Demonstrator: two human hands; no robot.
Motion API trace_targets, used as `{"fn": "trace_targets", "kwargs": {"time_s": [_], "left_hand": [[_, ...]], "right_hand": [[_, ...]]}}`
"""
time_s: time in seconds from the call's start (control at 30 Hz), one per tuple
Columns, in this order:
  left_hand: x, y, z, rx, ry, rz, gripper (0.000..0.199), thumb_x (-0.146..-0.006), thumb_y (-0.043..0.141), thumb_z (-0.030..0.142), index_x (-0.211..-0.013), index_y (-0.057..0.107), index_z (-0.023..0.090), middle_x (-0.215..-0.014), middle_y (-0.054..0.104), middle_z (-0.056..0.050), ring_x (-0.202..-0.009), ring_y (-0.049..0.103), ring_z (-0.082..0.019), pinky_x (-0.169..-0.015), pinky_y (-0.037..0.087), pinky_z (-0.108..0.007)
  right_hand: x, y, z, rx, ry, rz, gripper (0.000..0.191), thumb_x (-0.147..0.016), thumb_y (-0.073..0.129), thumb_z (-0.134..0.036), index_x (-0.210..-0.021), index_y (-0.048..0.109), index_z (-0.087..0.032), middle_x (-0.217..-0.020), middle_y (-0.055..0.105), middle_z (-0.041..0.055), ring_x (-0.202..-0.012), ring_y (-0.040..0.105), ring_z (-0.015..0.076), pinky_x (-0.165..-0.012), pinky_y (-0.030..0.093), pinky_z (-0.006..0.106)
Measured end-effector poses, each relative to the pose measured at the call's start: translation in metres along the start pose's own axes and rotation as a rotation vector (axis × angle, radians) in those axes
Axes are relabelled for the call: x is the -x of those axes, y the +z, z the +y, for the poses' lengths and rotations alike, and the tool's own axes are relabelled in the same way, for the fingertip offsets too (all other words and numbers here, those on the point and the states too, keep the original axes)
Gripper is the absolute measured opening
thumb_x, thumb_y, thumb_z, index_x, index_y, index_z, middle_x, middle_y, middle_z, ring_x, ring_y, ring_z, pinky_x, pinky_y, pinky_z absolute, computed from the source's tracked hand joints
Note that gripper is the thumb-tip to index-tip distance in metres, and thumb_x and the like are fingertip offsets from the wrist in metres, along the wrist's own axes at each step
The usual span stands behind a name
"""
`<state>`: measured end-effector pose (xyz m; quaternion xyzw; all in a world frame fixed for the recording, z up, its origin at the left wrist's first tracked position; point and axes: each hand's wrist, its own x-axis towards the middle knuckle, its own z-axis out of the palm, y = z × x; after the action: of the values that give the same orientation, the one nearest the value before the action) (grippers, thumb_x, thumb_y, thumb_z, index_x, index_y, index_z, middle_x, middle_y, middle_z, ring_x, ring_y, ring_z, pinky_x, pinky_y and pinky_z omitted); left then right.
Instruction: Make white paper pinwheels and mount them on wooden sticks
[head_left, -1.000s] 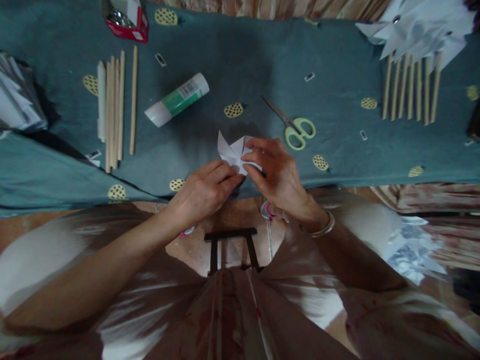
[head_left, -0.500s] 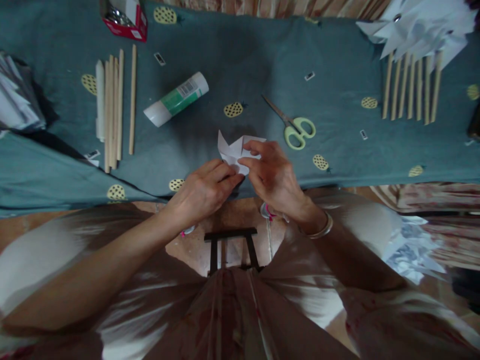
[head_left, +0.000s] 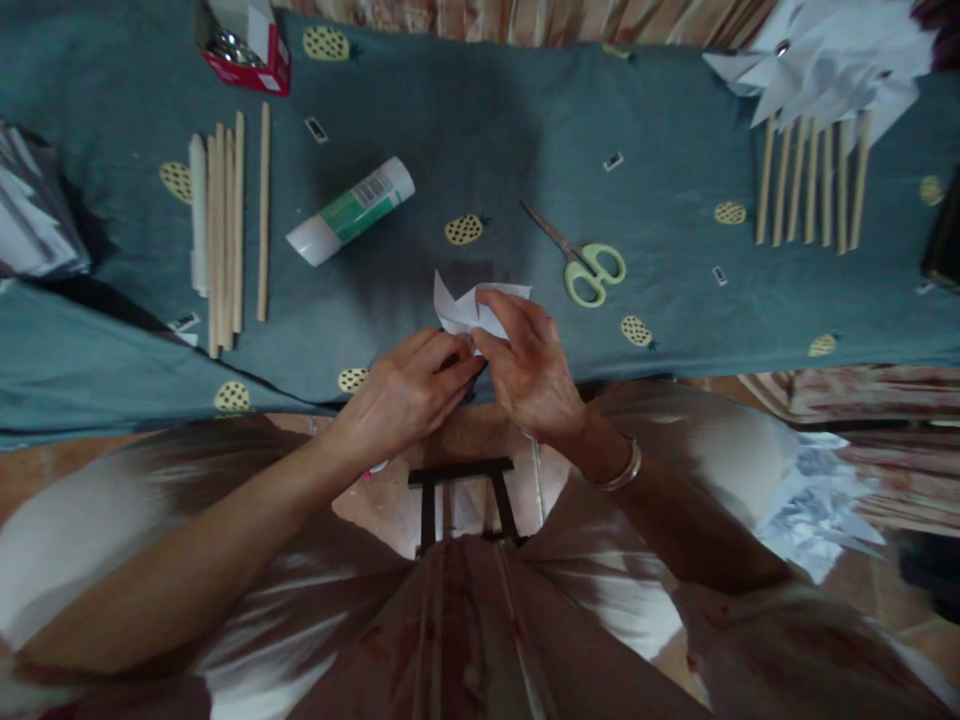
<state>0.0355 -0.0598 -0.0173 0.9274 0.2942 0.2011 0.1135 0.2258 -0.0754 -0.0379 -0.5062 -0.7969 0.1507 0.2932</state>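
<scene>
A white paper pinwheel (head_left: 454,312) with pointed, folded blades is between my hands at the near edge of the table. My left hand (head_left: 415,385) grips its lower left side, fingers and thumb pressed together. From the right, my right hand (head_left: 531,370) closes on the folded paper near its middle, the fingertips partly covering it. Beyond the pinwheel lies a white and green glue bottle (head_left: 356,210). Scissors (head_left: 585,262) with light green handles rest on the cloth to the right.
Several wooden sticks (head_left: 225,230) lie at the left, near a red box (head_left: 251,60) of shiny metal pieces. Stacked paper (head_left: 34,210) sits at the far left edge. Finished pinwheels (head_left: 825,70) on sticks lie at the back right. Paper scraps (head_left: 817,510) are below, right.
My right hand has shifted slightly left and its fingers have closed further over the pinwheel's middle. My left hand stays on the paper. The camera view has tilted a little.
</scene>
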Motion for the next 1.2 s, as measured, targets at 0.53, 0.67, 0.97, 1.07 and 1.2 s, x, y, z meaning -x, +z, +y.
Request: {"fn": "trace_targets", "kwargs": {"time_s": [0.53, 0.67, 0.97, 1.07, 1.2], "left_hand": [[0.000, 0.003, -0.002, -0.029, 0.021, 0.008, 0.021, -0.099, 0.047, 0.018, -0.106, 0.067, 0.012, -0.101, 0.068, -0.010, -0.090, 0.063, -0.018, -0.078, 0.056, -0.029], [0.000, 0.000, -0.005, -0.036, 0.014, -0.007, 0.024, -0.101, 0.047, 0.022, -0.107, 0.067, 0.011, -0.101, 0.069, -0.011, -0.091, 0.063, -0.019, -0.079, 0.055, -0.031], [-0.001, -0.011, -0.027, -0.159, -0.021, 0.024, 0.025, -0.100, 0.046, 0.021, -0.104, 0.070, 0.015, -0.102, 0.071, -0.008, -0.089, 0.062, -0.020, -0.077, 0.052, -0.033], [-0.001, -0.012, -0.033, -0.159, -0.030, 0.053, 0.027, -0.101, 0.045, 0.021, -0.101, 0.071, 0.015, -0.101, 0.071, -0.009, -0.090, 0.062, -0.021, -0.076, 0.053, -0.034], [-0.003, -0.012, -0.033, -0.166, -0.012, 0.122, 0.023, -0.099, 0.046, 0.018, -0.102, 0.069, 0.017, -0.103, 0.071, -0.009, -0.091, 0.062, -0.021, -0.075, 0.054, -0.035]], "right_hand": [[-0.006, -0.019, 0.019, 0.008, -0.052, 0.130, 0.030, -0.091, 0.045, -0.015, -0.110, 0.066, -0.024, -0.125, 0.067, 0.0085, -0.113, 0.061, 0.0249, -0.100, 0.051, 0.046], [-0.017, -0.025, 0.026, 0.035, 0.053, 0.095, 0.032, -0.094, 0.044, -0.018, -0.118, 0.065, -0.023, -0.127, 0.068, 0.0089, -0.118, 0.062, 0.0231, -0.105, 0.051, 0.044], [-0.024, -0.035, 0.023, -0.066, 0.214, 0.059, 0.023, -0.089, 0.058, -0.026, -0.106, 0.072, -0.019, -0.096, 0.076, 0.0057, -0.087, 0.070, 0.0204, -0.087, 0.057, 0.039], [-0.025, -0.037, 0.022, -0.111, 0.281, 0.037, 0.023, -0.085, 0.061, -0.023, -0.105, 0.073, -0.019, -0.091, 0.076, 0.0035, -0.080, 0.069, 0.0178, -0.083, 0.056, 0.035], [-0.026, -0.037, 0.022, -0.125, 0.325, 0.015, 0.024, -0.081, 0.065, -0.021, -0.104, 0.074, -0.018, -0.084, 0.074, 0.0022, -0.077, 0.068, 0.0170, -0.080, 0.056, 0.034]]}}
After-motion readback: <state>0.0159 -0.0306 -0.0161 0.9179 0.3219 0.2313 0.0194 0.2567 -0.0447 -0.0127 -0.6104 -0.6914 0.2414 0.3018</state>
